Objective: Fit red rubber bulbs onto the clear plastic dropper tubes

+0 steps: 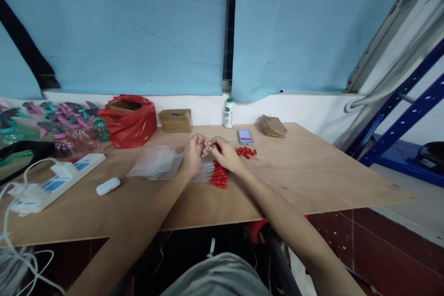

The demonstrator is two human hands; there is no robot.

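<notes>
My left hand [194, 151] and my right hand [225, 153] meet above the middle of the wooden table [312, 171], fingers pinched together around a small clear piece with a red tip that I cannot make out well. Under them lies a row of clear droppers with red bulbs [217, 175]. A small heap of loose red bulbs [246, 151] sits just right of my right hand. A stack of clear plastic bags [156, 162] lies left of my left hand.
A phone [245, 136], white bottle [228, 113], brown packet [273, 126], cardboard box [175, 120] and red bag [130, 120] line the back. Spray bottles [52, 125], a power strip [57, 178] and a white case [108, 186] are left. Blue shelving [398, 111] stands right.
</notes>
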